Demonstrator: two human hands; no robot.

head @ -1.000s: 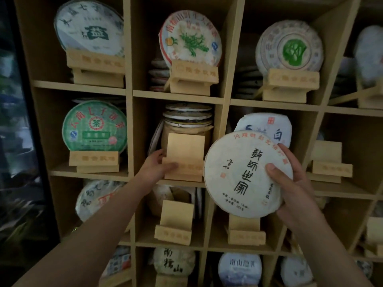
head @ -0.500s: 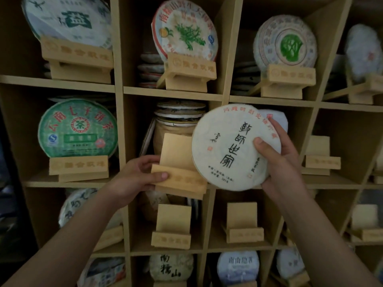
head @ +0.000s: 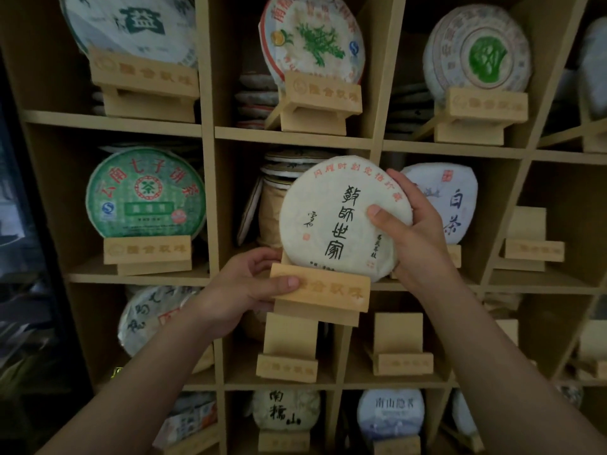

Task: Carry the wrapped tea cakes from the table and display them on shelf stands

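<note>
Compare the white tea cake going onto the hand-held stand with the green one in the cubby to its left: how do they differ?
The white tea cake has a plain wrapper with black calligraphy; the green tea cake is printed green with red characters. The white one is gripped by the right hand, its stand held by the left hand; the green one sits untouched on a stand on the shelf. Both are round, wrapped and upright.

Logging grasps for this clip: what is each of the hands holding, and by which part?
Right hand grips the white tea cake by its right edge, thumb on the face. Left hand holds the wooden stand by its left end.
</note>
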